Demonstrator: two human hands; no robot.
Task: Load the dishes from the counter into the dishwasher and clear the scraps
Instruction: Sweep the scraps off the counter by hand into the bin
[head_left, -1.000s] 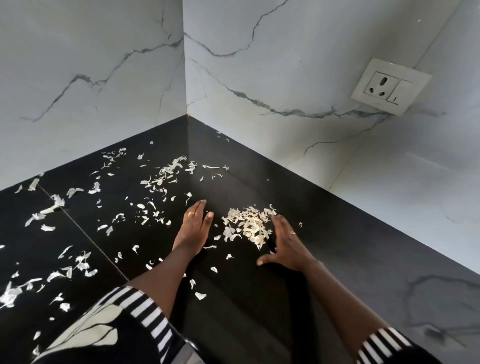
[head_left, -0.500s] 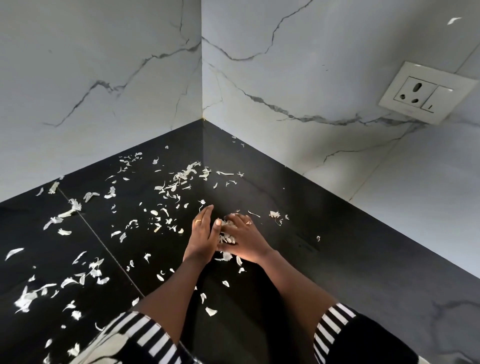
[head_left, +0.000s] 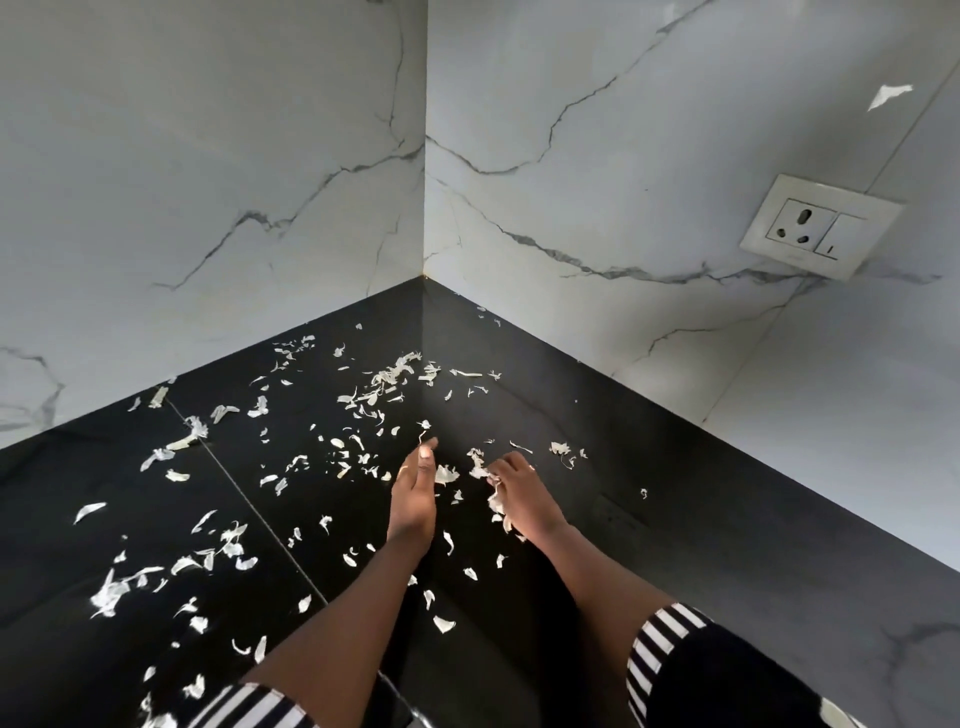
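Half a second ago both hands pressed together over the pile; now they are apart. The left hand is open, fingers straight. The right hand is curled around a clump of pale scraps. More thin white flakes lie scattered over the black counter, toward its back corner and left side.

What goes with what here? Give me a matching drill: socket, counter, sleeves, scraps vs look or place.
Things:
1. socket
2. counter
3. sleeves
4. scraps

Look or place:
A. black and white stripes
B. pale flakes strewn about
C. glossy black slab
D. white plate on the right wall

Pairs: 1-D, 2-C, 3-A, 4-B
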